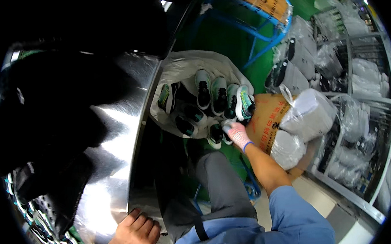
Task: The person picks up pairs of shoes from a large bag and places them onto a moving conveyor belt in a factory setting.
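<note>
My right hand (237, 135), in a pink-and-white striped glove with grey fingertips, reaches down to the near right rim of a whitish bag (174, 61). Its fingers close on a dark sneaker (227, 139), mostly hidden under the glove. Inside the bag stand several white, black and green sneakers (219, 94); one sneaker (214, 134) is just left of the glove. Bare and curled closed, my left hand (138, 231) rests at the near corner of the shiny metal table (116, 121). What its fingers wrap round, if anything, is hidden.
A brown carton (263, 114) with plastic-wrapped white bundles (310, 114) stands right of the bag. Beyond it, a grey rack (349, 69) holds wrapped shoes. At the back is a blue-framed stool (261, 34). Dark shapes cover the table's left; shoes (39, 223) line the lower left.
</note>
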`<state>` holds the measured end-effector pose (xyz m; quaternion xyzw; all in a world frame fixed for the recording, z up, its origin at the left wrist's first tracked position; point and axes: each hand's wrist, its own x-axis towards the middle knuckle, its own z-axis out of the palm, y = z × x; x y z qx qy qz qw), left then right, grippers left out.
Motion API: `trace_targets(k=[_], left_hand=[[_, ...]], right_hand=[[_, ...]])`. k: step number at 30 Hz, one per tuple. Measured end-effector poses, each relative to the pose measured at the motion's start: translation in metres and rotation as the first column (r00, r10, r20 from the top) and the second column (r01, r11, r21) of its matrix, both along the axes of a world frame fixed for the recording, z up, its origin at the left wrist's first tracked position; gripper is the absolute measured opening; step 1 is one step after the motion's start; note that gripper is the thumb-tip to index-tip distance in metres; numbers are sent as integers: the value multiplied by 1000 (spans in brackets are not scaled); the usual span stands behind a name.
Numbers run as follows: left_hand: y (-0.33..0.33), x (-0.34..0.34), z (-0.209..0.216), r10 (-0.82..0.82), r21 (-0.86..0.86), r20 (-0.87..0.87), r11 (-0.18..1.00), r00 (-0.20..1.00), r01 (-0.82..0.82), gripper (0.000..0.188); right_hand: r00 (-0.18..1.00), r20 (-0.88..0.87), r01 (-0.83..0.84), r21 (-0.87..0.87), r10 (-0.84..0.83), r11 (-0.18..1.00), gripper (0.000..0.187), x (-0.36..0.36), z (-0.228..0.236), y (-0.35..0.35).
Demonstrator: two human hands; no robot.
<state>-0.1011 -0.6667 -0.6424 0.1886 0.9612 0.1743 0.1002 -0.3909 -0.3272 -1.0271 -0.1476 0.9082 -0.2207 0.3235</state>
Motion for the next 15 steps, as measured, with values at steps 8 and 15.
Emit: trace_targets(k=[8, 15], left_hand=[[6, 3, -4, 36, -229, 1, 973, 999, -35, 10], [13, 10, -3, 73, -320, 31, 946, 997, -59, 8]], right_hand=[[501, 133, -841, 304, 855, 446, 42, 21, -69, -182], [527, 194, -745, 574, 828, 339, 26, 53, -115, -203]])
